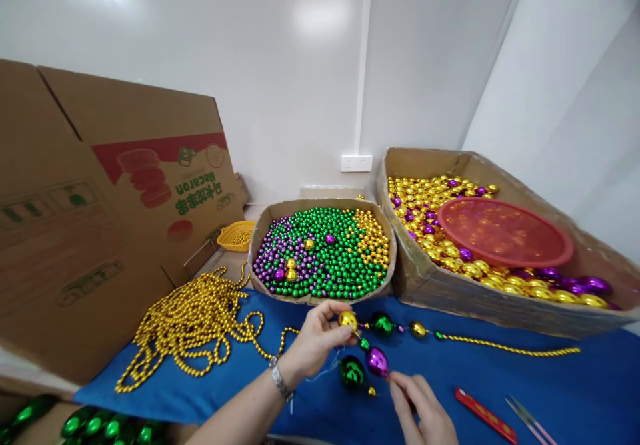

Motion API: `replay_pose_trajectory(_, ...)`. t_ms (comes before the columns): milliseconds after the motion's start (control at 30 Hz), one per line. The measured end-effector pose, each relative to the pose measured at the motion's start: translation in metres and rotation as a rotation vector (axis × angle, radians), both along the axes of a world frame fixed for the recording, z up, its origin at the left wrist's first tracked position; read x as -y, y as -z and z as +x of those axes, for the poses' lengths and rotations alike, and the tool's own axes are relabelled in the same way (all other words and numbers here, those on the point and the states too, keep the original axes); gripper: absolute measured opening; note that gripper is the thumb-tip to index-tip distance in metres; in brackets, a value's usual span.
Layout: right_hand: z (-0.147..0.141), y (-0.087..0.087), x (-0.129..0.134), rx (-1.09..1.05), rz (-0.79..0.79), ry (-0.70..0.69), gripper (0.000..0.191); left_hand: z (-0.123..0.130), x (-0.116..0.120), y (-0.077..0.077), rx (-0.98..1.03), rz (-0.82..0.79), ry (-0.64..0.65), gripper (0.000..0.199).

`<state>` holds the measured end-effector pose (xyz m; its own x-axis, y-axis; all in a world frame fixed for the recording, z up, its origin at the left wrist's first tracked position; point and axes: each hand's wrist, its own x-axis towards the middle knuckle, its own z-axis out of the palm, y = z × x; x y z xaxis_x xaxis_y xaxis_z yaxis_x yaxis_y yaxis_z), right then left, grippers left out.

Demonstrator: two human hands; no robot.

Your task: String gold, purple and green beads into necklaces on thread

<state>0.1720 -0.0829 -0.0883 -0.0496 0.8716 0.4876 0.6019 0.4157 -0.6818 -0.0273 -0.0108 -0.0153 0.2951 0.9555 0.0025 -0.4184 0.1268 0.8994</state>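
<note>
Between the thumb and fingers of my left hand is a large gold bead, part of a string of beads. My right hand pinches at the lower end of a large purple bead; what its fingertips hold there is too small to make out. A small green bead sits between the gold and purple ones. Close by lies a large green bead with a small gold bead beside it. Rightward across the blue cloth stretches more of the string, with another green bead and a gold twisted-looking strand.
Small green, purple and gold beads fill a cardboard tray. A bigger carton holds gold and purple beads under a red basin. Gold bead chains lie left. A red cutter-like tool and tweezers lie right.
</note>
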Motion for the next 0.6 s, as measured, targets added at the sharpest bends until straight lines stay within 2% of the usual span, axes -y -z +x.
replay_pose_trajectory(133,0.001,0.006,-0.001,-0.057,0.03,0.011,0.022,0.0,0.001,0.001,-0.028,-0.027,-0.007,0.041)
replay_pose_trajectory(233,0.002,0.009,-0.002,-0.16,-0.133,-0.023,0.024,0.0,0.001,0.003,-0.045,-0.033,-0.009,0.043)
replay_pose_trajectory(400,-0.003,0.014,-0.005,-0.596,-0.555,-0.107,0.042,0.002,0.002,0.002,-0.142,0.031,-0.02,0.041)
replay_pose_trajectory(467,-0.006,0.014,-0.007,-0.781,-0.619,-0.117,0.047,0.004,0.004,-0.001,-0.201,0.064,-0.006,0.039)
replay_pose_trajectory(600,-0.01,0.009,-0.008,-1.029,-0.633,-0.152,0.046,0.003,0.004,-0.01,-0.273,0.133,0.083,0.04)
